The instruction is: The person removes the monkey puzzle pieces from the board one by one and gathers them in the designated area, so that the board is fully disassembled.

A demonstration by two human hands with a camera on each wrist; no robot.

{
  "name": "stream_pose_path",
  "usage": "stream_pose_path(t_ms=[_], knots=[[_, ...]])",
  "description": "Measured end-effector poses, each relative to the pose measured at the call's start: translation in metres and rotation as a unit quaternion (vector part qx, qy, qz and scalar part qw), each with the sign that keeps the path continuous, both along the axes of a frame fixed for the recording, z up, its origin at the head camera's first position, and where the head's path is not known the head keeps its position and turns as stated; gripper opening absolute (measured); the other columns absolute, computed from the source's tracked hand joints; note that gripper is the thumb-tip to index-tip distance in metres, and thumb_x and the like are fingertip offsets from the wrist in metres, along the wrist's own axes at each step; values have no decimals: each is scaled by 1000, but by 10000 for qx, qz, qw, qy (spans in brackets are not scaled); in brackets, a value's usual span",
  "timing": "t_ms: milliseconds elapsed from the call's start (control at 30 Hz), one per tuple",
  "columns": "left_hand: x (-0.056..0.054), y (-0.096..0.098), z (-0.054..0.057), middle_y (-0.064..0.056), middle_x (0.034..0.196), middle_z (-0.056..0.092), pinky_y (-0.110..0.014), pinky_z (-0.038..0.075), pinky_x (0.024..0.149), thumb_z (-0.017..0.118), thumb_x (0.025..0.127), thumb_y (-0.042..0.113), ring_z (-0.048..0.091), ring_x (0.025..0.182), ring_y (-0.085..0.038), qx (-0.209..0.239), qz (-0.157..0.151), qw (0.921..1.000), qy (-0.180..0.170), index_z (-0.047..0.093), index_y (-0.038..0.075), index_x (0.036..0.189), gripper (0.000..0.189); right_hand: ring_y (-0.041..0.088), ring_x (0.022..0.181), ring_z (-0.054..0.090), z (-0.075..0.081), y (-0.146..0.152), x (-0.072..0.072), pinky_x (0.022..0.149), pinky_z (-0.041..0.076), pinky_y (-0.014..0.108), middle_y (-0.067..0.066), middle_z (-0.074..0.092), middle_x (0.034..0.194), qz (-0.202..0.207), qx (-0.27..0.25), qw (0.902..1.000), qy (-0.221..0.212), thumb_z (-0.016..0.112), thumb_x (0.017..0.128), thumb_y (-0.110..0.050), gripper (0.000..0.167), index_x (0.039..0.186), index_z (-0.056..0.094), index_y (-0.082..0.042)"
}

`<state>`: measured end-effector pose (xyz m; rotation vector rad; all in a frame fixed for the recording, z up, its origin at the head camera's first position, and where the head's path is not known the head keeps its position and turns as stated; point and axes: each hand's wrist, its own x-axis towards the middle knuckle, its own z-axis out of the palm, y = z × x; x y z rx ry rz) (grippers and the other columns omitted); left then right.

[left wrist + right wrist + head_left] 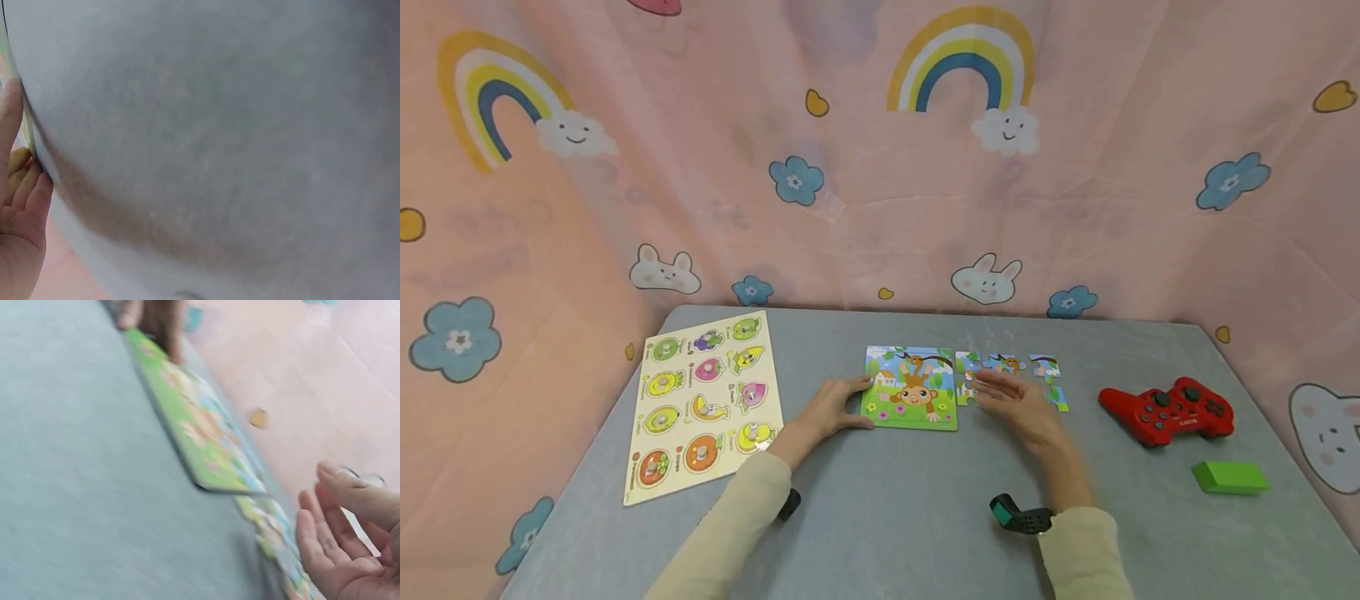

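A square monkey jigsaw puzzle (910, 389) with a green lower border lies mid-table. My left hand (829, 410) holds its left edge, the thumb by the near corner and the fingers farther up; the left wrist view catches this hand (22, 206) at its border. To the right of the puzzle are several loose jigsaw pieces (1046, 366), partly hidden by my right hand (1018, 408). That hand hovers above them with loosely bent fingers and nothing seen in its grasp. In the right wrist view the right hand (350, 544) is beside the puzzle's corner (206, 478).
At the left lies a cream fruit peg board (707, 408). A red game controller (1172, 411) sits at the right, with a green block (1231, 477) nearer the front. The grey table (895, 517) meets a pink patterned curtain (865, 225) at the back.
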<state>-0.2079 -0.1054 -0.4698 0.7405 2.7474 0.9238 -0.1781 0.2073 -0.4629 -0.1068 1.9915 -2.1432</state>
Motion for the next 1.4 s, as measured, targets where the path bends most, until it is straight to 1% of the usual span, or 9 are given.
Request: stream_pose_path(t_ms=[133, 267, 533, 733, 867, 1000, 1133, 1267, 1400], knots=[[0, 0, 5, -17, 140, 49, -45, 38, 105, 82, 75, 17, 44, 130, -35, -125, -38, 9997, -195, 55, -5, 131, 66, 9, 111, 60, -6, -21, -2, 87, 50, 21, 18, 54, 134, 96, -129, 9999, 9, 61, 88, 8, 52, 136, 40, 16], [-1, 0, 5, -16, 140, 49, -45, 37, 106, 81, 75, 17, 44, 130, -35, -174, -19, 9996, -206, 55, -3, 132, 66, 17, 114, 59, -12, -42, -3, 85, 52, 22, 28, 47, 137, 168, -154, 9997, 41, 61, 89, 9, 50, 134, 42, 16], [-2, 0, 0, -18, 137, 51, -45, 39, 104, 82, 74, 17, 47, 127, -36, -143, -67, 9999, -23, 57, -5, 129, 65, 39, 119, 53, -16, -74, -6, 86, 52, 25, 32, 49, 132, 379, 100, 9982, 455, 62, 89, 6, 46, 132, 47, 14], [-2, -1, 0, -18, 136, 53, -44, 40, 103, 83, 73, 18, 49, 126, -34, -123, -78, 9999, 50, 58, -5, 128, 64, 40, 119, 53, -15, -93, -12, 89, 51, 25, 29, 54, 129, 422, 673, 9952, 569, 67, 86, 5, 44, 128, 53, 11], [-2, -1, 2, -19, 135, 53, -44, 41, 102, 83, 72, 18, 50, 125, -35, -111, -104, 9998, 98, 59, -6, 127, 64, 38, 114, 57, -14, -103, -18, 90, 51, 30, 27, 59, 122, 363, 1024, 9908, 802, 69, 84, 4, 40, 121, 59, 10], [-1, -2, 2, -18, 135, 54, -44, 41, 102, 83, 72, 18, 50, 124, -35, -119, -73, 9999, 86, 59, -6, 126, 64, 30, 102, 65, -15, -107, -19, 83, 54, 30, 22, 66, 112, 340, 1066, 9858, 1255, 73, 82, -1, 33, 114, 65, 8], [-2, -2, 2, -18, 134, 55, -44, 42, 101, 83, 72, 20, 52, 123, -35, -167, -111, 9996, 173, 59, -6, 126, 65, 21, 93, 67, -17, -109, -18, 79, 55, 27, 18, 68, 107, 242, 1240, 9826, 1359, 76, 80, -2, 31, 109, 68, 7], [-3, -2, 1, -18, 134, 55, -43, 42, 101, 83, 72, 21, 52, 123, -35, -190, -147, 9995, 226, 60, -5, 126, 64, 30, 97, 65, -21, -113, -19, 84, 54, 31, 23, 66, 110, 256, 1691, 9773, 1249, 77, 78, 2, 34, 109, 66, 10], [-4, -3, 1, -19, 133, 55, -45, 42, 101, 83, 72, 20, 52, 122, -36, -140, -205, 9993, 280, 60, -6, 126, 64, 33, 96, 65, -25, -116, -21, 84, 54, 34, 20, 67, 105, 363, 2099, 9623, 1692, 80, 75, -2, 34, 105, 68, 8]])
